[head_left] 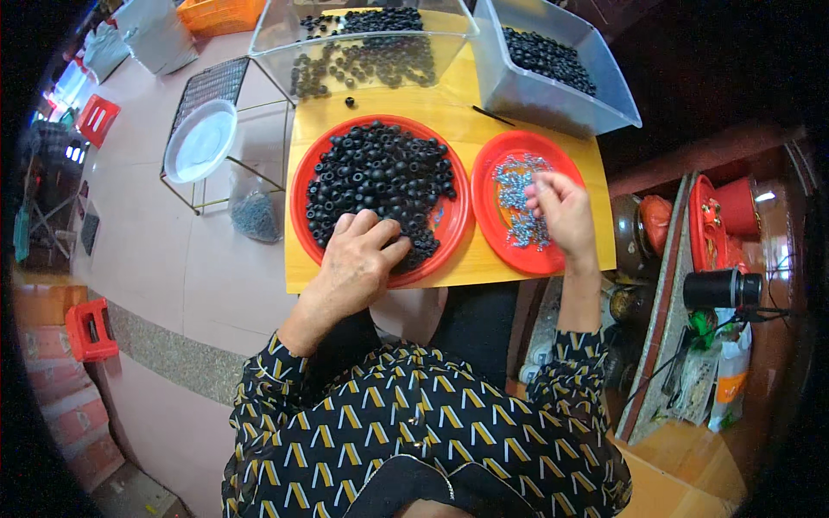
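My left hand point(356, 257) rests at the near edge of a round red tray point(458, 233), its fingers curled down among small black round pieces with holes point(371, 177). What those fingertips grip is hidden by the hand. Over the right side of a smaller oval red tray point(485, 173), my right hand point(563, 214) has thumb and fingers pinched together. Anything between them is too small to make out. Small shiny silvery metal pieces, perhaps screws point(527, 231), lie scattered in this tray.
Both trays sit on a yellow tabletop point(449, 274). Behind them stand a clear bin point(367, 53) and a translucent bin point(566, 108), each with black pieces. One loose piece point(350, 102) and a thin dark stick point(492, 115) lie nearby. Left stands a wire rack point(199, 194) with a white basin.
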`<action>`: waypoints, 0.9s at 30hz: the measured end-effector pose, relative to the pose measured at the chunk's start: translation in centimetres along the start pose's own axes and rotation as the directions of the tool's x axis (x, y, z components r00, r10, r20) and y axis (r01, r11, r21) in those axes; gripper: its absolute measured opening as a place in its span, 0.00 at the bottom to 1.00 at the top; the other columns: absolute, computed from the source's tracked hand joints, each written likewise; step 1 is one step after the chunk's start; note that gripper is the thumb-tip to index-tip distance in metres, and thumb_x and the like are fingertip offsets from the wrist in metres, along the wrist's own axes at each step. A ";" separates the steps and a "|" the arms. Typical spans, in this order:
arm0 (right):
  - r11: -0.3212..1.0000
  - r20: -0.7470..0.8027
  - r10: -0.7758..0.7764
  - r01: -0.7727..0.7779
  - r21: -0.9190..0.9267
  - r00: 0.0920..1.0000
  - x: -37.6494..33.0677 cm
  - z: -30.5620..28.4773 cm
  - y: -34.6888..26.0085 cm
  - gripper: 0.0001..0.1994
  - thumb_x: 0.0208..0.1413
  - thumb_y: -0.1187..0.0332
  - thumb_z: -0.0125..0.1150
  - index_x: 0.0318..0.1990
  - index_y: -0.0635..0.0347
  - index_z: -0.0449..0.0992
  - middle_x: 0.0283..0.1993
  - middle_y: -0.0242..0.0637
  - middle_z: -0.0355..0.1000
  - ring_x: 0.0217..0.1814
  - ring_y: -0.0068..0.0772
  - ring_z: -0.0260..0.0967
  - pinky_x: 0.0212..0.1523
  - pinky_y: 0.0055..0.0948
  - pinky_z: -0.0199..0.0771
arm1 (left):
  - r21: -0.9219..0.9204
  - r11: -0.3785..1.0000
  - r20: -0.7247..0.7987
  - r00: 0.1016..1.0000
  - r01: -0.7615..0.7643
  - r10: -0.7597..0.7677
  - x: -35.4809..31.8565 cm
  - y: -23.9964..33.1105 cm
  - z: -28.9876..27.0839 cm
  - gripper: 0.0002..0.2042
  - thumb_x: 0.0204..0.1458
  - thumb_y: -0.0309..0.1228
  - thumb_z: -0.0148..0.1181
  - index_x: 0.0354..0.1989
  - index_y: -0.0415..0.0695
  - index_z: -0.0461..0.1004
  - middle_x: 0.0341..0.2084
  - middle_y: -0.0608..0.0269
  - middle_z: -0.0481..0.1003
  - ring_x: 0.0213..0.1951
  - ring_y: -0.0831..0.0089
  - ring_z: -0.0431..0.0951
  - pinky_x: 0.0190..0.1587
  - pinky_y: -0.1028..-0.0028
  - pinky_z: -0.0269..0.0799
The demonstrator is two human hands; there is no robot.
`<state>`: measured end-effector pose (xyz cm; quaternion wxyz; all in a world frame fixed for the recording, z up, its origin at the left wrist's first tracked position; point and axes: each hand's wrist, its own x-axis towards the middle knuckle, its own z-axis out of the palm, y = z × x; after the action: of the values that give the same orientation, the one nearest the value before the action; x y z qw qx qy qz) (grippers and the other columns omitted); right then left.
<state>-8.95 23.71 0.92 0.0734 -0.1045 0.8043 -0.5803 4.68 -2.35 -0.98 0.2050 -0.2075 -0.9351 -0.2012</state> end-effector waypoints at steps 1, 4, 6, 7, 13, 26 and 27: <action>0.996 0.005 0.047 -0.047 -0.070 0.999 -0.9 -0.1 0.6 0.09 0.55 0.73 0.48 0.40 0.68 0.70 0.29 0.36 0.70 0.27 0.18 0.65 0.27 0.16 0.67 | 0.017 1.000 0.050 0.999 -0.011 0.010 0.2 -0.2 0.2 0.08 0.34 0.27 0.52 0.26 0.45 0.73 0.26 0.66 0.66 0.32 0.68 0.64 0.35 0.71 0.58; 0.982 -0.017 0.096 -0.097 -0.163 0.995 -3.0 -0.8 1.8 0.09 0.55 0.72 0.49 0.40 0.68 0.70 0.29 0.34 0.70 0.27 0.18 0.65 0.28 0.16 0.67 | 0.032 0.999 0.072 0.997 -0.031 0.028 0.9 -0.5 0.6 0.07 0.34 0.27 0.52 0.24 0.44 0.73 0.25 0.66 0.66 0.32 0.69 0.64 0.35 0.71 0.58; 0.967 -0.047 0.034 -0.045 -0.251 0.998 -3.9 -0.8 2.7 0.08 0.53 0.72 0.50 0.37 0.67 0.72 0.27 0.36 0.70 0.27 0.20 0.66 0.27 0.20 0.67 | 0.051 0.998 0.099 0.994 -0.042 0.036 1.3 -0.5 0.6 0.05 0.34 0.27 0.52 0.22 0.43 0.72 0.23 0.64 0.65 0.32 0.68 0.64 0.35 0.71 0.58; 0.942 -0.061 -0.031 0.009 -0.335 0.998 -4.2 -0.7 2.6 0.07 0.52 0.72 0.52 0.34 0.66 0.73 0.26 0.39 0.71 0.26 0.22 0.67 0.27 0.23 0.67 | 0.051 0.998 0.100 0.994 -0.044 0.038 1.4 -0.5 0.6 0.05 0.34 0.27 0.52 0.22 0.43 0.72 0.23 0.64 0.65 0.32 0.68 0.64 0.35 0.71 0.58; 0.764 0.033 -0.298 0.260 -0.590 0.954 -5.0 -0.1 2.1 0.07 0.43 0.78 0.55 0.32 0.64 0.74 0.29 0.46 0.68 0.33 0.47 0.66 0.34 0.36 0.67 | 0.081 0.996 0.095 0.995 -0.032 0.024 1.6 -0.3 1.2 0.03 0.35 0.26 0.51 0.20 0.43 0.69 0.22 0.62 0.64 0.32 0.67 0.64 0.35 0.70 0.58; 0.452 0.393 -0.272 0.478 -0.754 0.878 -2.8 0.8 3.1 0.03 0.40 0.78 0.53 0.26 0.63 0.69 0.28 0.45 0.63 0.36 0.46 0.62 0.38 0.38 0.64 | -0.081 0.997 -0.126 0.992 0.007 -0.017 0.8 -0.6 1.1 0.09 0.33 0.20 0.52 0.27 0.40 0.70 0.24 0.59 0.66 0.30 0.64 0.65 0.33 0.69 0.60; 0.426 0.396 -0.268 0.477 -0.769 0.878 -2.8 0.8 3.0 0.03 0.41 0.78 0.52 0.26 0.63 0.68 0.28 0.45 0.62 0.37 0.46 0.62 0.38 0.39 0.64 | -0.153 0.988 -0.180 0.983 0.018 -0.046 0.7 -0.6 1.0 0.11 0.32 0.17 0.52 0.29 0.39 0.70 0.25 0.57 0.67 0.30 0.62 0.66 0.32 0.69 0.62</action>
<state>-6.32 24.60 -2.24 -0.0327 -0.3641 0.9255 -0.0992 3.55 -2.20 -1.67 0.2705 -0.1879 -0.8976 -0.2929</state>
